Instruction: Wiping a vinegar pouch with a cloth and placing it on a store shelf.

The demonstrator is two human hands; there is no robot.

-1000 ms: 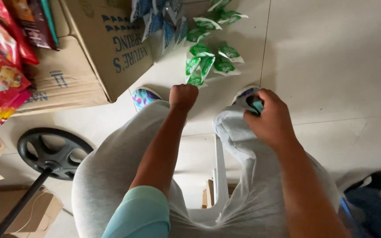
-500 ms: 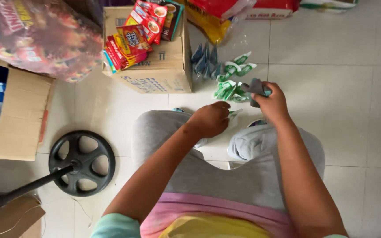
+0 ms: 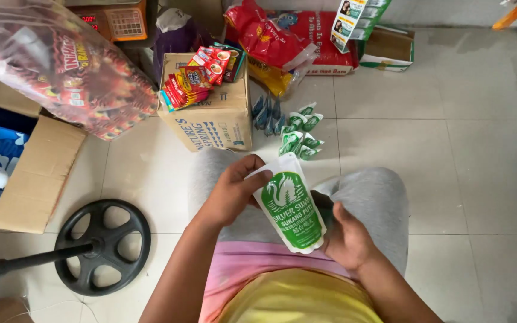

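Seated person's left hand (image 3: 231, 194) and right hand (image 3: 345, 239) both grip a green-and-white pouch (image 3: 288, 206) over the lap, cardboard box (image 3: 213, 119) close ahead, bare tiled floor (image 3: 468, 173) open to the right

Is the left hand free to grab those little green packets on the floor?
Probably not right now. The left hand is gripping the top of the green-and-white pouch, which the right hand also holds. The green packets lie beyond the knees with nothing blocking them.
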